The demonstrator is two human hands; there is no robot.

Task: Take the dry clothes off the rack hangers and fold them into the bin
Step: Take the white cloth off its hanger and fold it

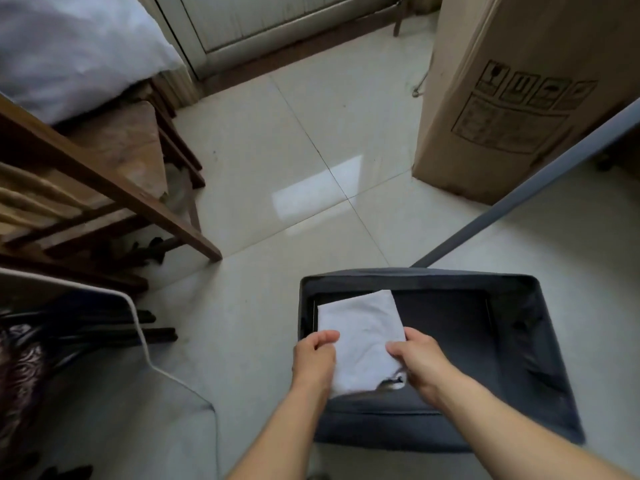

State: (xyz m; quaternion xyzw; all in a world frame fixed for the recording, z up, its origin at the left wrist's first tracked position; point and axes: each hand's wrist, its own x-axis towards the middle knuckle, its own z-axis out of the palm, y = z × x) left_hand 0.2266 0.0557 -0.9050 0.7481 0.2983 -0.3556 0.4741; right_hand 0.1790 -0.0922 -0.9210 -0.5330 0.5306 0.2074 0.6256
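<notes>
Folded white cloth point(360, 341) over bin point(540, 341) — both hands' grip

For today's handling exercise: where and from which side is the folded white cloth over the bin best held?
Probably by its two long side edges near the near end, one hand from each side, as the left hand and right hand hold the folded white cloth now. It is a flat, limp rectangle over the grey bin; two-sided support keeps the fold.
</notes>
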